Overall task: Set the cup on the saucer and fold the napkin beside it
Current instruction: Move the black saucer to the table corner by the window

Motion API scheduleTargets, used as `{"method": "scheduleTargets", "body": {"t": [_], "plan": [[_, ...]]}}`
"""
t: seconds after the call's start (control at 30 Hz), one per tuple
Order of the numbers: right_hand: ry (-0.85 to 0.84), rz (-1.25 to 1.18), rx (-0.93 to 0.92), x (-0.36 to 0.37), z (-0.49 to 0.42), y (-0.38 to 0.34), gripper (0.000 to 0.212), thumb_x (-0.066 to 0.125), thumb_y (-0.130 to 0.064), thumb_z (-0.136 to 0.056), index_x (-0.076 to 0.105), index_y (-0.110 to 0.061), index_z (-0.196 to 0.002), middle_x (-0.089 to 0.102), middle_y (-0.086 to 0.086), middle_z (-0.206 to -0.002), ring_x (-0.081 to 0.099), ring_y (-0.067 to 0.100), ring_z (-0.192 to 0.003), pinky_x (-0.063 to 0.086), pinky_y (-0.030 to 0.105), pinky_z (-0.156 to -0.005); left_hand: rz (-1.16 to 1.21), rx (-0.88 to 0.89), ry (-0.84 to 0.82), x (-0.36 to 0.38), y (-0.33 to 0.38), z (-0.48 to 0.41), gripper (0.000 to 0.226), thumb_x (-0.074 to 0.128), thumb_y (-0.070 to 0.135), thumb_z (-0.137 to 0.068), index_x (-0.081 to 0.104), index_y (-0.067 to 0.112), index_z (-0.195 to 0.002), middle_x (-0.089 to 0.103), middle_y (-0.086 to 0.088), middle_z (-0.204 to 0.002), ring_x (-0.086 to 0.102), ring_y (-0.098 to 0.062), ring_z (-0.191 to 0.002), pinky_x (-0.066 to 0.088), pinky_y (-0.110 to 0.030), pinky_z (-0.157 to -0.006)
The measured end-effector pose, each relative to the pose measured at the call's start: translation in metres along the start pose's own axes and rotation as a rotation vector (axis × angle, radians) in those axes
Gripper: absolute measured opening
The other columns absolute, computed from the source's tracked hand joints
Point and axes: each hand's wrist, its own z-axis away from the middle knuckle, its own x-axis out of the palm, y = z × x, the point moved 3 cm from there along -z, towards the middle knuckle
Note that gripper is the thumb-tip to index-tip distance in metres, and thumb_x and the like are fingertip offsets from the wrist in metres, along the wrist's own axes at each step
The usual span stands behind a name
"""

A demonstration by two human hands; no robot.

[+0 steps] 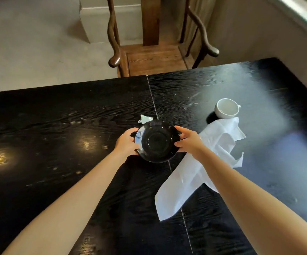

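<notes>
Both hands pinch the black saucer [157,141] by its rim: left hand [126,142] at 9 o'clock, right hand [188,141] at 3. The cup [226,108] lies tipped at 2 o'clock from the right hand, the napkin [198,168] rumpled beneath that wrist.

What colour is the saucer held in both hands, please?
Glossy black saucer, best seen in the head view.

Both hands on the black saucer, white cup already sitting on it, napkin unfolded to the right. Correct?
Not quite. In the head view the white cup lies tipped on the table, beyond the napkin, apart from the black saucer. Left hand and right hand do hold the saucer; napkin unfolded.
</notes>
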Motion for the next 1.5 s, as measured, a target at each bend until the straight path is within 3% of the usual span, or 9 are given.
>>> {"method": "scheduleTargets", "body": {"t": [0.13, 0.23, 0.43, 0.57, 0.63, 0.93, 1.13, 1.27, 1.5], "plan": [[0.000, -0.141, -0.029, -0.060, 0.023, -0.014, 0.069, 0.052, 0.021, -0.079, 0.046, -0.015, -0.137, 0.058, 0.003, -0.076, 0.060, 0.016, -0.073, 0.059, 0.026, -0.059, 0.100, 0.047, -0.044, 0.039, 0.040, 0.016, 0.064, 0.060, -0.014, -0.080, 0.047, 0.014, -0.135, 0.064, -0.015, -0.103, 0.062, -0.024, -0.089, 0.057, -0.032, -0.064], [0.006, -0.160, -0.053, -0.107, 0.041, -0.017, 0.068, 0.053, 0.018, -0.080, 0.046, -0.018, -0.137, 0.056, 0.002, -0.078, 0.061, 0.014, -0.077, 0.059, 0.023, -0.060, 0.132, 0.091, -0.086, 0.074, 0.065, 0.031, 0.068, 0.063, -0.013, -0.078, 0.045, 0.017, -0.137, 0.062, -0.017, -0.120, 0.064, -0.024, -0.096, 0.058, -0.029, -0.062], [0.070, -0.179, -0.096, -0.207, 0.081, -0.004, 0.065, 0.051, 0.019, -0.080, 0.050, -0.016, -0.134, 0.060, 0.002, -0.079, 0.063, 0.013, -0.073, 0.057, 0.020, -0.054, 0.125, 0.155, -0.184, 0.164, 0.107, 0.057, 0.073, 0.064, -0.011, -0.078, 0.041, 0.021, -0.139, 0.064, -0.011, -0.105, 0.065, -0.024, -0.095, 0.059, -0.033, -0.065], [0.099, -0.153, -0.111, -0.267, 0.106, 0.018, 0.065, 0.046, 0.022, -0.081, 0.050, -0.019, -0.132, 0.060, 0.002, -0.077, 0.063, -0.001, -0.051, 0.053, 0.015, -0.047, 0.079, 0.146, -0.201, 0.234, 0.119, 0.071, 0.063, 0.063, -0.015, -0.076, 0.047, 0.024, -0.123, 0.061, -0.005, -0.098, 0.063, -0.017, -0.086, 0.058, -0.026, -0.054], [0.115, -0.133, -0.102, -0.296, 0.116, 0.033, 0.067, 0.043, 0.023, -0.081, 0.048, -0.025, -0.127, 0.057, 0.002, -0.074, 0.060, -0.003, -0.045, 0.051, 0.014, -0.045, 0.074, 0.141, -0.248, 0.273, 0.117, 0.071, 0.064, 0.059, -0.018, -0.075, 0.049, 0.016, -0.128, 0.064, -0.012, -0.105, 0.065, -0.020, -0.090, 0.057, -0.027, -0.055], [0.222, -0.041, 0.021, -0.407, 0.144, 0.129, 0.066, 0.042, 0.023, -0.080, 0.051, -0.017, -0.132, 0.058, -0.003, -0.069, 0.061, 0.002, -0.054, 0.055, 0.015, -0.050, 0.038, 0.000, -0.296, 0.425, 0.088, 0.084, 0.063, 0.057, -0.018, -0.077, 0.042, 0.013, -0.130, 0.057, -0.018, -0.111, 0.061, -0.030, -0.094, 0.056, -0.035, -0.063], [0.293, 0.121, 0.097, -0.457, 0.160, 0.190, 0.064, 0.048, 0.015, -0.080, 0.051, -0.022, -0.133, 0.056, -0.003, -0.074, 0.055, 0.008, -0.062, 0.053, 0.013, -0.052, -0.049, -0.067, -0.315, 0.501, 0.060, 0.094, 0.062, 0.059, -0.018, -0.076, 0.041, 0.017, -0.124, 0.060, -0.018, -0.109, 0.064, -0.025, -0.089, 0.055, -0.027, -0.054], [0.330, 0.193, 0.129, -0.480, 0.168, 0.227, 0.064, 0.052, 0.011, -0.081, 0.052, -0.027, -0.132, 0.054, -0.006, -0.073, 0.053, 0.012, -0.067, 0.054, 0.026, -0.068, -0.081, -0.087, -0.320, 0.542, 0.042, 0.102, 0.055, 0.057, -0.018, -0.078, 0.041, 0.018, -0.117, 0.061, -0.015, -0.101, 0.064, -0.020, -0.083, 0.053, -0.026, -0.053], [0.343, 0.194, 0.182, -0.487, 0.173, 0.276, 0.062, 0.053, 0.010, -0.083, 0.050, -0.026, -0.133, 0.053, -0.008, -0.080, 0.052, 0.008, -0.066, 0.050, 0.021, -0.060, -0.086, -0.172, -0.337, 0.573, 0.009, 0.108, 0.055, 0.055, -0.018, -0.080, 0.041, 0.018, -0.118, 0.058, -0.009, -0.093, 0.063, -0.018, -0.082, 0.057, -0.031, -0.062]]}}
